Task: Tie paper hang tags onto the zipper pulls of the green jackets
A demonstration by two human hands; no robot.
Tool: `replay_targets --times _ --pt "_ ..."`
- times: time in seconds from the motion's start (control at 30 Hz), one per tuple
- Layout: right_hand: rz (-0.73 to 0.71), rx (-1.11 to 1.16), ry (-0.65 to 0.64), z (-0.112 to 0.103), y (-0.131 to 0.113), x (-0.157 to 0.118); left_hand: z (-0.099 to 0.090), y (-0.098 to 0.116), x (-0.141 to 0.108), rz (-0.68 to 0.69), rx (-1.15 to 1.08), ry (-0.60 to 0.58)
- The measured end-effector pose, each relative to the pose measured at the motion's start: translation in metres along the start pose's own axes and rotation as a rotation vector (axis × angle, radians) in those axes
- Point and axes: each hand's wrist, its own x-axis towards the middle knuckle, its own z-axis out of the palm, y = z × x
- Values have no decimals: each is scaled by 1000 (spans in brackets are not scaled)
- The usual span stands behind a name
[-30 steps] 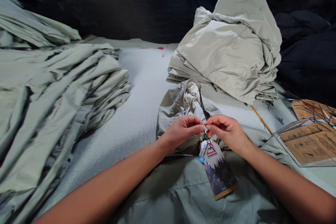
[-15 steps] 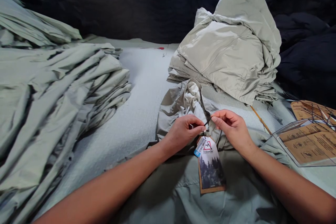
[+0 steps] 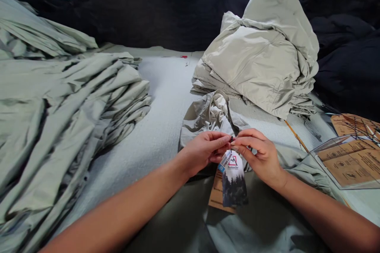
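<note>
My left hand (image 3: 202, 152) and my right hand (image 3: 261, 154) meet fingertip to fingertip, both pinching a short dark hang tag cord (image 3: 231, 139). From it dangles a white-topped hang tag (image 3: 235, 187) with a forest picture and a red and black logo. Behind that one hangs a brown card tag (image 3: 218, 193), and a small blue-edged label (image 3: 222, 166) shows at its left. Beneath my hands lies a grey-beige jacket (image 3: 194, 120), its gathered collar end pointing away from me. My fingers hide the place where the cord meets the jacket.
Piled beige garments (image 3: 77, 99) fill the left side. Folded hooded jackets (image 3: 261, 55) are stacked at the back right. A clear plastic box (image 3: 335, 174) with brown tags (image 3: 353, 162) stands at the right. Black garments (image 3: 160, 12) line the back of the white table (image 3: 162, 83).
My hands have come together, with the right fingertips now against the left ones at the cord. The tags have swung, so the brown card shows further left behind the printed one.
</note>
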Motion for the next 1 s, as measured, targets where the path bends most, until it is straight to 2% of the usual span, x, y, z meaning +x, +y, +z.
replay_targets --times 0.17,0.33,0.47,0.53,0.7,0.77,0.87,1.0 --pt "135 170 -90 3 8 -1 -4 6 -2 -47 57 17" --pt "223 365 -260 4 15 0 -10 16 -4 -56 285 1" --pt "184 273 -253 7 18 -1 -10 18 -4 -14 504 88" --pt "171 173 -237 8 17 -2 -8 15 -3 78 639 147" --pt "41 -69 -197 9 10 -6 0 -1 -1 490 955 322" --pt "24 -92 -179 9 8 -7 2 -8 0 629 1011 344" --pt "163 48 -117 9 8 -6 1 -14 1 779 981 299" --pt "451 465 -92 10 15 -1 -5 -17 7 931 881 246"
